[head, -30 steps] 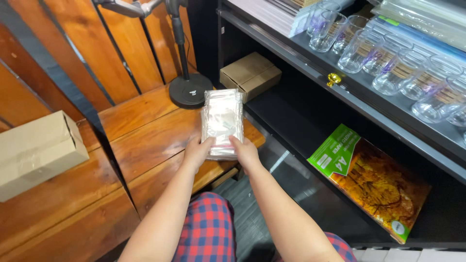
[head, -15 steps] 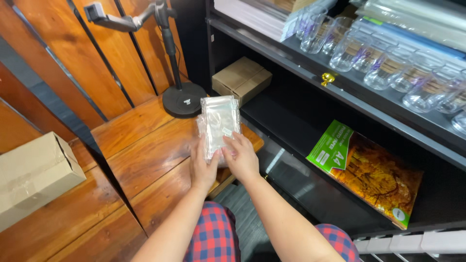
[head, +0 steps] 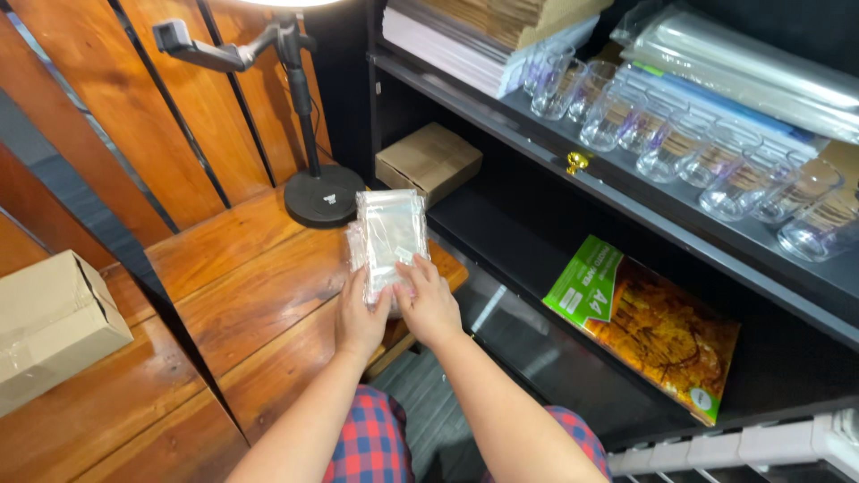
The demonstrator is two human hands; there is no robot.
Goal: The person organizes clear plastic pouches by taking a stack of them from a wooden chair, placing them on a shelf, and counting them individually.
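Head view, looking down. Both hands hold a stack of clear plastic sleeve bags (head: 389, 237) upright, above the edge of a wooden step (head: 250, 286). The left hand (head: 361, 317) clasps the stack's lower left side, with fingers curled behind it. The right hand (head: 429, 304) pinches the lower right corner, with the thumb across the front. Both hands are closed on the stack, and only its bottom part is gripped; the upper part stands free.

Just behind the stack sits the round black base of a lamp stand (head: 322, 197), whose pole rises toward a jointed arm. A small cardboard box (head: 429, 161) rests to the right of the base, at the mouth of a black shelf unit (head: 537, 241). Lower in the unit, a green and orange pack of paper (head: 649, 326) leans at an angle. The upper shelf carries a row of clear drinking glasses (head: 680, 143). A larger cardboard box (head: 49, 326) sits on a step at far left. Checked red and blue trousers (head: 367, 443) show below the forearms.

The likely risk is slippage: the bags look slick and loosely stacked, so a light grip low down could let the top sheets fan out or slide off onto the step. Tipping the stack backward could also knock it against the lamp pole.
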